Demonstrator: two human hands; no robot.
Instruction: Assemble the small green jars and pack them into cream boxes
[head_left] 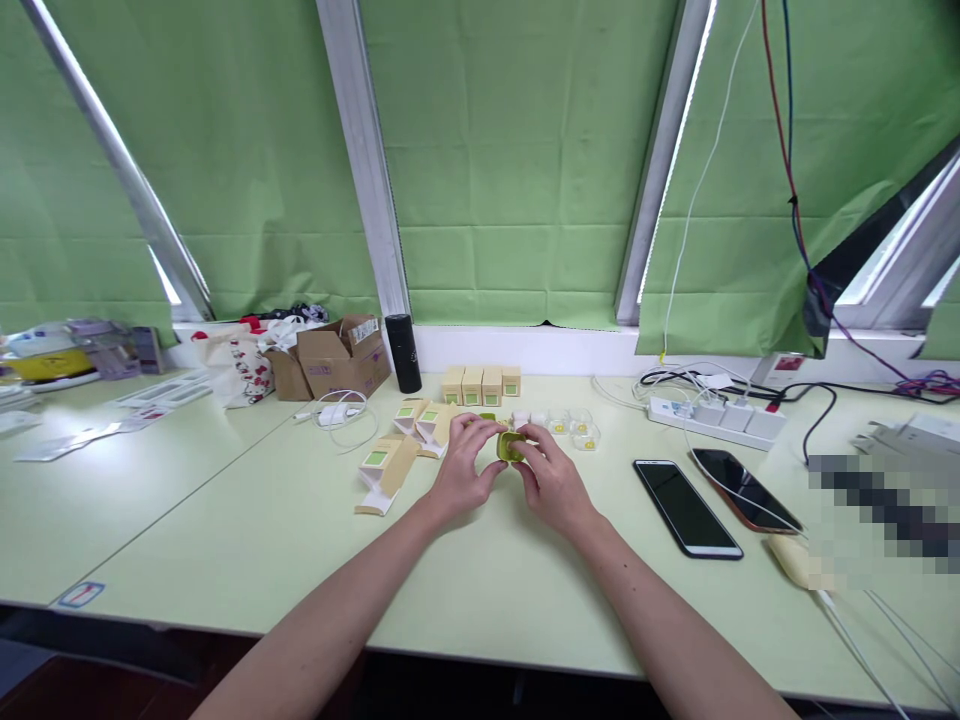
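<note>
Between my two hands, just above the table, is a small yellow-green square container (511,448), its hollow side facing me. My left hand (469,465) grips its left edge with thumb and fingers. My right hand (551,475) pinches it from the right, with fingertips reaching to its inside. Left of my hands lie unfolded small cardboard boxes (386,468) with green labels and white inner flaps. Behind my hands several closed small boxes (481,384) stand in a row. Clear round cups (585,436) with yellow marks sit to the right, beside small white pieces (529,418) partly hidden by my fingers.
Two phones, one black with a pale edge (688,508) and one in a brown case (746,490), lie to the right. A white power strip (716,422) with cables is behind them. Farther back left stand a black bottle (403,355) and a brown carton (341,362).
</note>
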